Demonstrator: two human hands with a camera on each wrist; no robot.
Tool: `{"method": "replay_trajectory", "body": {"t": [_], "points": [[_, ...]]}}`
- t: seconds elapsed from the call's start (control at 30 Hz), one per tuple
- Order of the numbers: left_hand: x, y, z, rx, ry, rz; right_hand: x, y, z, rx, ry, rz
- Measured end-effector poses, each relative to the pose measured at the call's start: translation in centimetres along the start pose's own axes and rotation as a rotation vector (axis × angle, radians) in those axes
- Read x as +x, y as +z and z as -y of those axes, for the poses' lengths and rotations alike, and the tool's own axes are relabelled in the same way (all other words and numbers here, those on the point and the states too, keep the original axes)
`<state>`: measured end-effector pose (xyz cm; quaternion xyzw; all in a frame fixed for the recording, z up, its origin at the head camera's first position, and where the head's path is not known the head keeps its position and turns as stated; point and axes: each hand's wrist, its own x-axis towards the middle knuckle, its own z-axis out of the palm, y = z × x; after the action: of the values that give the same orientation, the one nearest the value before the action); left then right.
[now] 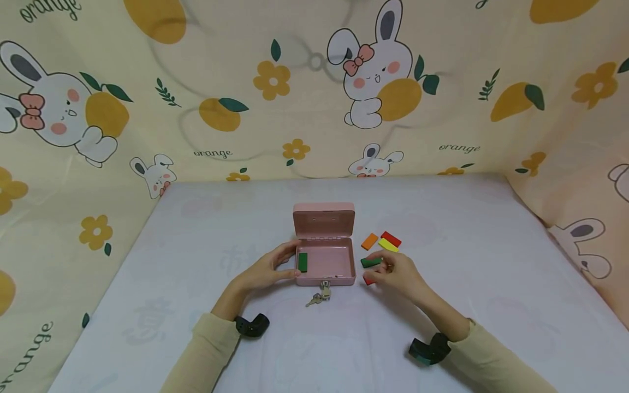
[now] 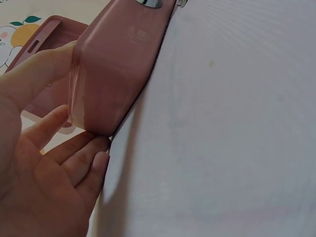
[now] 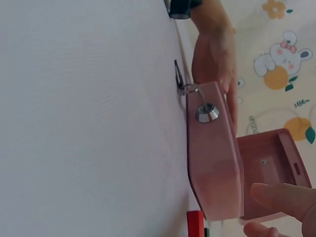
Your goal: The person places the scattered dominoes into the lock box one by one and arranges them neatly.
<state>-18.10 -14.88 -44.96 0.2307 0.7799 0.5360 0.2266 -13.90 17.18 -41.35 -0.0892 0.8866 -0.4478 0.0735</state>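
Gripping one pink box (image 1: 326, 263) by its left wall, the left hand (image 1: 269, 268) has its thumb at the near corner and its fingers along the side. That box sits on the white tabletop (image 1: 172, 284), its single lid (image 1: 324, 224) raised at the back. Six blocks are visible: two green, two red, one orange and one yellow. Only one green block (image 1: 302, 262) lies inside, against the left wall; five are outside, to the right. Of those, an orange block (image 1: 369, 242), a yellow block (image 1: 388, 245) and the farther red block (image 1: 391, 238) lie close together. Bent fingers of the right hand (image 1: 397, 273) are at the second green block (image 1: 371, 263); I cannot tell whether they pinch it. Partly under this hand is the nearer red block (image 1: 368, 280). One lock (image 3: 207, 113) is on the box's front, with keys (image 1: 315, 299) hanging, too small to count.
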Motion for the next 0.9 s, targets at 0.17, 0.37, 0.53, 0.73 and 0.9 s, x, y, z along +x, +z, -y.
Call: {"method": "replay_trajectory", "body": {"t": [0.17, 0.37, 0.53, 0.73, 0.9], "points": [[0.0, 0.0, -0.1, -0.004, -0.009, -0.001, -0.3, -0.2, -0.4, -0.029, 0.034, -0.021], [0.0, 0.0, 0.0, -0.002, -0.012, -0.006, -0.7, -0.3, -0.8, -0.037, 0.107, -0.013], [0.0, -0.1, 0.0, -0.003, -0.017, -0.007, -0.8, -0.3, -1.3, -0.033, 0.152, -0.009], [-0.1, -0.1, -0.1, 0.000, -0.018, -0.005, -0.9, -0.3, -1.8, -0.051, 0.163, -0.016], [0.0, 0.0, 0.0, -0.007, -0.005, 0.003, -1.1, -0.4, -2.0, -0.067, 0.177, -0.012]]}}
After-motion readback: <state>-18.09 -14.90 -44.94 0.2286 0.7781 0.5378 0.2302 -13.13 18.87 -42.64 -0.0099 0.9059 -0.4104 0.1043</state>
